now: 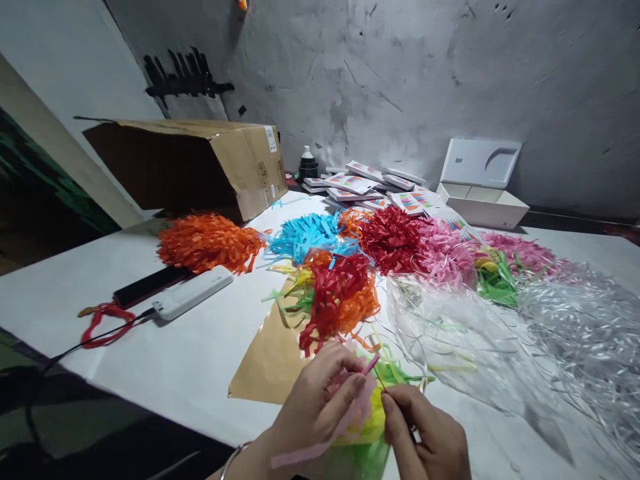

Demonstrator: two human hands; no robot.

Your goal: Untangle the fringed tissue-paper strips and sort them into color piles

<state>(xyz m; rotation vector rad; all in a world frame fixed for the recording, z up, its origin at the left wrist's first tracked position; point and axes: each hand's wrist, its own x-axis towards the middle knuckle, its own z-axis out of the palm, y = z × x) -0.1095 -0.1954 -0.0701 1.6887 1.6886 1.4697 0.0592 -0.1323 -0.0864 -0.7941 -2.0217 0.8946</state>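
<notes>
My left hand (317, 390) pinches a pink tissue paper strip (371, 363) between thumb and fingers; more pink paper trails under the palm. My right hand (425, 430) is closed on a thin dark stick or wire (379, 379), whose upper end meets the strip's tip. Below and between the hands lies yellow and green tissue paper (375, 420), partly hidden by them. Just beyond, a red and orange tissue bundle (340, 293) rests partly on a brown paper sheet (265, 360).
Fringed orange (210, 241), blue (313, 235) and red (393, 239) paper bunches line the table. Clear plastic (465, 333) and silvery strands (585, 327) lie right. A power strip (193, 293), cardboard box (250, 167), flat packets (355, 183) and white box (485, 207) stand around.
</notes>
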